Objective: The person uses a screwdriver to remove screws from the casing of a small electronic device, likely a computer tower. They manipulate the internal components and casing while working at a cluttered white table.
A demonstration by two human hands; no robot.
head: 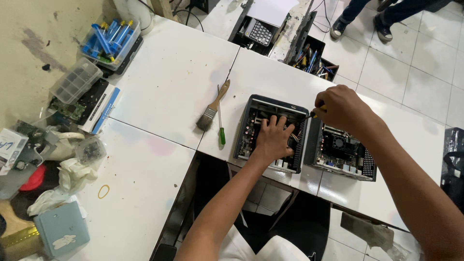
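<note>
Overhead, white table [164, 82], tiled floor [415, 63]

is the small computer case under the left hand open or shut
Open: the case has no cover, and the left hand rests on its exposed parts inside.

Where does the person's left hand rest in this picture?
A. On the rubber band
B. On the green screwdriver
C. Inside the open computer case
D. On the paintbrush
C: the left hand lies spread inside the open computer case, while the paintbrush and green screwdriver lie untouched on the table.
</note>
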